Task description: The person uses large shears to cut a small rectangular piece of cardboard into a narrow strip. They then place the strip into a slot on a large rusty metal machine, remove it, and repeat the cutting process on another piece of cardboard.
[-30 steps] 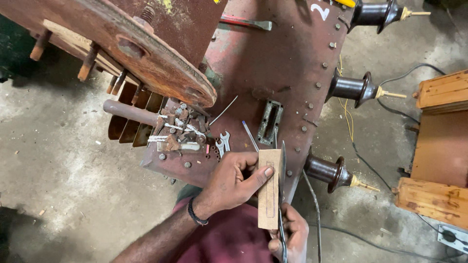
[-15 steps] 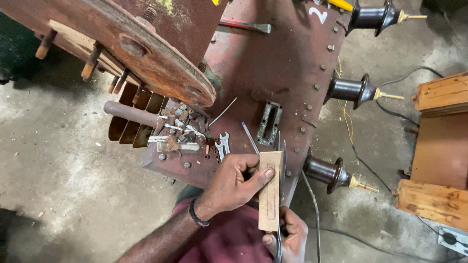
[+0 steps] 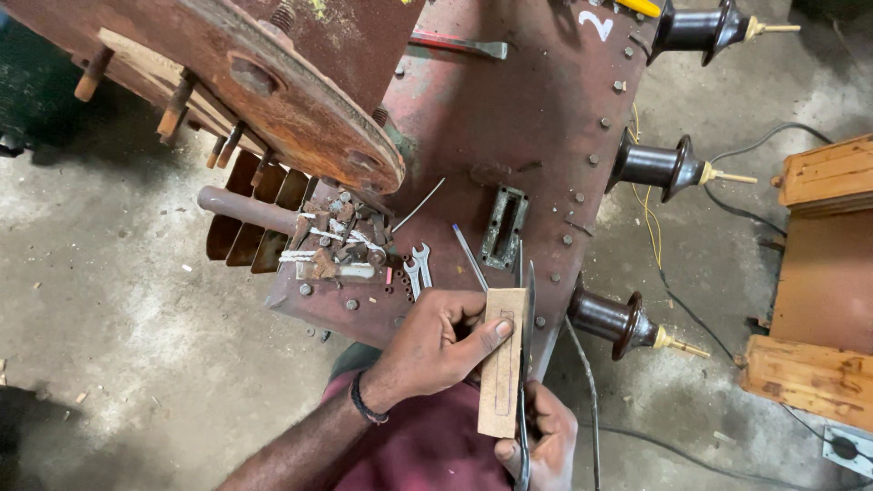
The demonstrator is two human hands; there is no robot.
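A flat brown card strip [image 3: 503, 362] is held at the bottom middle of the frame. It is pinched by the left hand [image 3: 435, 347]. Long scissors [image 3: 526, 364] are gripped by the right hand [image 3: 543, 443] along the strip's right edge. Small spanners [image 3: 416, 268] lie on the red metal top [image 3: 509, 118] above.
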